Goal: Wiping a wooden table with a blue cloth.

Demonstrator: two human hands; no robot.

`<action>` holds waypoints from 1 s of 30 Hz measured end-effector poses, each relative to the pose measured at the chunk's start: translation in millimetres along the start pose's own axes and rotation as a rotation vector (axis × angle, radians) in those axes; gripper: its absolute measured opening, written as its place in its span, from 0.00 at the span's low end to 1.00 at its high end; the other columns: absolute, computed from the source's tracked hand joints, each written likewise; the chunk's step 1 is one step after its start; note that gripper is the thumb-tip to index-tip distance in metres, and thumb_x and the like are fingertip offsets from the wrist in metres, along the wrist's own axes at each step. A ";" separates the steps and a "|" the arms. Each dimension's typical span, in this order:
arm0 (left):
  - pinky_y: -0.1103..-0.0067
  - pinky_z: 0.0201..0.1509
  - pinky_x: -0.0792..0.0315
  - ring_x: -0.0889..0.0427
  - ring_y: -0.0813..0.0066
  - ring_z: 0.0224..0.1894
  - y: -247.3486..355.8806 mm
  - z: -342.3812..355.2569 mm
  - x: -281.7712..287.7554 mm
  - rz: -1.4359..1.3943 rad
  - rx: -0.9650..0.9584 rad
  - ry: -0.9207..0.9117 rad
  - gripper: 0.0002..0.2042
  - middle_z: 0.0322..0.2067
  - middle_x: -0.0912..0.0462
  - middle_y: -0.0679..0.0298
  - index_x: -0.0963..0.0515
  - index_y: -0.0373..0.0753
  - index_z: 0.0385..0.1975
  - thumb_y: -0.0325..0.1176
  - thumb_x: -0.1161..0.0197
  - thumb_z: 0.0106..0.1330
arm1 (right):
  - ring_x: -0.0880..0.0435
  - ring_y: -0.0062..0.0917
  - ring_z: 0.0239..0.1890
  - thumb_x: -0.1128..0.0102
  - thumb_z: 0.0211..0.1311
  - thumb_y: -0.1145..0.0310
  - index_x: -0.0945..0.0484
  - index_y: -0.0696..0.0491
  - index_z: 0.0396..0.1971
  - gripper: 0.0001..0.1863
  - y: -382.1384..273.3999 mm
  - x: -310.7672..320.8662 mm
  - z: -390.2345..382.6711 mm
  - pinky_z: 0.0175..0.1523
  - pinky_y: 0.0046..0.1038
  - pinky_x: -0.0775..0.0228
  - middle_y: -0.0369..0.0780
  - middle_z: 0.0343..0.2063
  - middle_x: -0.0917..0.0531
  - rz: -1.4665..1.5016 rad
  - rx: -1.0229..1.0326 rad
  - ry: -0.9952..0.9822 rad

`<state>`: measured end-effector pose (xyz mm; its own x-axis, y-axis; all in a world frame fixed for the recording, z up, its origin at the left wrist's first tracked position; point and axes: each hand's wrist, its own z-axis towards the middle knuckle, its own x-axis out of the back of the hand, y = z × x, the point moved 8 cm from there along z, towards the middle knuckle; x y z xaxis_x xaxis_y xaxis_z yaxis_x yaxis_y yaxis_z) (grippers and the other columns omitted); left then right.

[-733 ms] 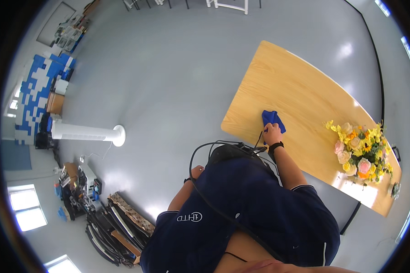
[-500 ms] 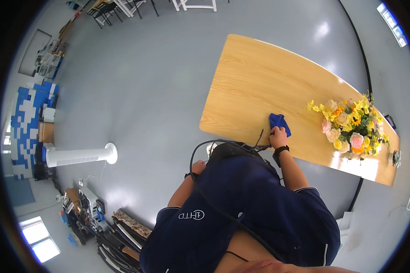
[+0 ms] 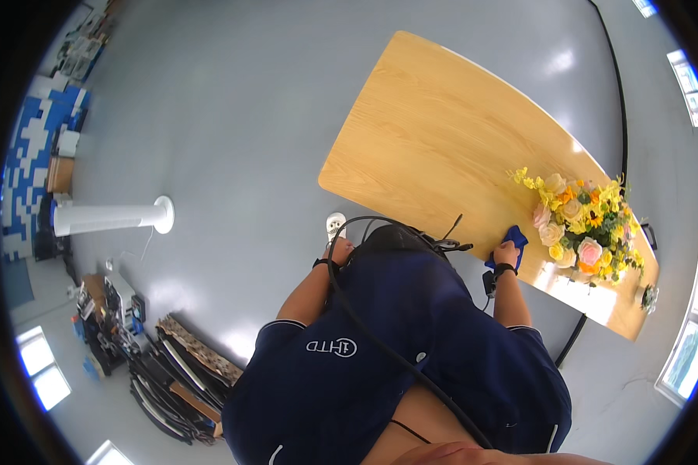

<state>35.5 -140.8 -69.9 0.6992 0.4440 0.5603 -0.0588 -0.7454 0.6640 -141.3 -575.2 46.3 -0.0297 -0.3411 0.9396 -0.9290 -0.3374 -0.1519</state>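
On the pale wooden table (image 3: 426, 116), my right hand (image 3: 506, 253) grips a dark blue cloth (image 3: 518, 240) just left of a bouquet of yellow, pink and cream flowers (image 3: 585, 229). My left hand (image 3: 339, 249) hangs beside the dark clothing on my body, its fingers curled; I cannot make out whether they hold anything. A black cable (image 3: 376, 344) loops past it. Just beyond that hand, low down, is a white perforated object (image 3: 335, 226), possibly a shoe.
A white tower fan (image 3: 108, 217) with a trailing cord is on the grey floor to the left. Boxes (image 3: 60, 173) and blue-white panels line the left wall. Long dark bundled pieces (image 3: 171, 387) lie at lower left. A small plant (image 3: 647, 299) is at the table's right end.
My right hand and the blue cloth have moved rightward along the table, closer to the flowers. The white object beside my left hand now shows more. The view has shifted slightly.
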 end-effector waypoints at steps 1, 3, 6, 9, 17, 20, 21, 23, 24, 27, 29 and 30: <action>0.71 0.35 0.36 0.30 0.57 0.30 -2.8 -6.1 3.5 -0.037 0.033 -0.007 0.11 0.25 0.29 0.51 0.28 0.35 0.21 0.35 0.54 0.45 | 0.32 0.41 0.30 0.58 0.38 0.70 0.33 0.51 0.23 0.08 -7.8 2.1 -1.1 0.37 0.32 0.40 0.49 0.30 0.35 -0.013 0.023 -0.005; 0.71 0.37 0.37 0.31 0.57 0.32 -34.0 -17.8 4.6 -0.059 0.166 0.093 0.11 0.28 0.29 0.52 0.29 0.37 0.24 0.33 0.57 0.44 | 0.33 0.43 0.33 0.59 0.40 0.68 0.33 0.54 0.28 0.12 -10.2 4.3 -5.5 0.39 0.32 0.40 0.53 0.33 0.35 -0.065 -0.081 -0.046; 0.75 0.32 0.36 0.29 0.62 0.29 -56.1 -38.2 9.4 0.017 0.216 0.078 0.10 0.25 0.28 0.55 0.31 0.37 0.25 0.35 0.53 0.48 | 0.33 0.40 0.37 0.60 0.42 0.67 0.34 0.54 0.32 0.14 -20.1 5.5 -7.5 0.41 0.31 0.40 0.51 0.36 0.36 -0.188 -0.130 -0.054; 0.76 0.34 0.36 0.29 0.63 0.30 -79.1 -60.5 13.7 0.009 0.328 0.055 0.10 0.25 0.28 0.56 0.30 0.38 0.25 0.35 0.54 0.47 | 0.35 0.39 0.39 0.61 0.43 0.67 0.36 0.54 0.35 0.16 -25.2 5.3 -9.5 0.42 0.30 0.41 0.50 0.38 0.38 -0.230 -0.164 -0.059; 0.75 0.34 0.35 0.29 0.63 0.30 -96.2 -81.6 62.1 -0.051 0.420 0.158 0.09 0.25 0.27 0.57 0.31 0.40 0.26 0.37 0.53 0.49 | 0.35 0.40 0.39 0.55 0.39 0.58 0.35 0.56 0.37 0.23 -41.7 -14.8 -5.0 0.42 0.31 0.41 0.54 0.39 0.39 -0.081 -0.302 -0.026; 0.75 0.33 0.35 0.29 0.63 0.30 -112.4 -88.3 64.7 -0.077 0.471 0.165 0.09 0.25 0.27 0.57 0.31 0.42 0.27 0.37 0.52 0.49 | 0.35 0.43 0.37 0.54 0.35 0.61 0.35 0.59 0.35 0.23 -84.7 -31.8 -6.3 0.43 0.29 0.43 0.57 0.37 0.39 0.029 -0.114 -0.052; 0.75 0.33 0.35 0.29 0.63 0.30 -118.4 -90.3 65.0 -0.075 0.477 0.175 0.09 0.25 0.27 0.57 0.31 0.41 0.26 0.37 0.52 0.49 | 0.35 0.41 0.37 0.54 0.35 0.62 0.34 0.59 0.33 0.22 -100.4 -37.4 -7.1 0.43 0.28 0.43 0.56 0.37 0.38 0.035 -0.071 -0.034; 0.75 0.34 0.35 0.29 0.62 0.30 -121.3 -98.9 72.0 -0.125 0.516 0.192 0.09 0.25 0.27 0.57 0.31 0.41 0.26 0.37 0.53 0.49 | 0.34 0.40 0.35 0.54 0.35 0.64 0.32 0.57 0.30 0.18 -148.1 -40.9 -23.4 0.42 0.28 0.42 0.55 0.34 0.37 0.013 0.064 -0.020; 0.75 0.34 0.35 0.29 0.62 0.30 -126.1 -102.5 73.8 -0.128 0.510 0.226 0.09 0.25 0.27 0.56 0.30 0.41 0.26 0.37 0.53 0.48 | 0.33 0.40 0.33 0.54 0.35 0.65 0.32 0.55 0.28 0.16 -170.2 -47.2 -28.0 0.40 0.28 0.41 0.54 0.33 0.36 -0.007 0.139 -0.023; 0.75 0.33 0.35 0.29 0.61 0.30 -141.3 -114.7 74.7 -0.171 0.521 0.295 0.09 0.24 0.27 0.56 0.30 0.40 0.25 0.35 0.53 0.47 | 0.35 0.39 0.34 0.53 0.34 0.66 0.32 0.53 0.23 0.11 -246.7 -64.6 -52.7 0.40 0.29 0.42 0.51 0.26 0.32 -0.014 0.418 -0.063; 0.75 0.33 0.35 0.29 0.61 0.30 -152.5 -122.6 71.0 -0.203 0.528 0.322 0.09 0.24 0.27 0.55 0.30 0.39 0.24 0.35 0.54 0.47 | 0.35 0.39 0.32 0.52 0.34 0.66 0.32 0.53 0.22 0.10 -290.2 -74.3 -72.5 0.38 0.29 0.41 0.50 0.23 0.31 0.007 0.531 -0.072; 0.73 0.35 0.36 0.30 0.58 0.32 -163.6 -128.1 63.0 -0.238 0.582 0.318 0.10 0.26 0.28 0.54 0.31 0.39 0.25 0.36 0.57 0.48 | 0.35 0.39 0.32 0.52 0.34 0.67 0.32 0.52 0.22 0.10 -311.8 -84.3 -78.5 0.36 0.29 0.40 0.50 0.24 0.31 -0.001 0.624 -0.086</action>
<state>-2.1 72.8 -79.8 0.3982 0.6857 0.6094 0.5225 -0.7155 0.4637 121.9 -372.4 38.5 0.0247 -0.4009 0.9158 -0.5384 -0.7772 -0.3257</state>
